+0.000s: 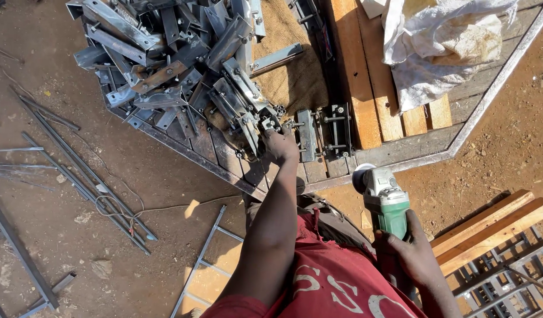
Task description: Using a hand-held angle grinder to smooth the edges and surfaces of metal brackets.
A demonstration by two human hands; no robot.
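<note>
One green grinder, one white sack.

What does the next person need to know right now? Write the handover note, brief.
Left hand: stretched out to the heap of steel brackets on the wooden platform, gripping one at the heap's near edge.
Right hand: holding the green angle grinder by its body, disc off the work.
Done: a few brackets lie apart beside the heap.
Left: the heap is large; no grinding contact now.
</note>
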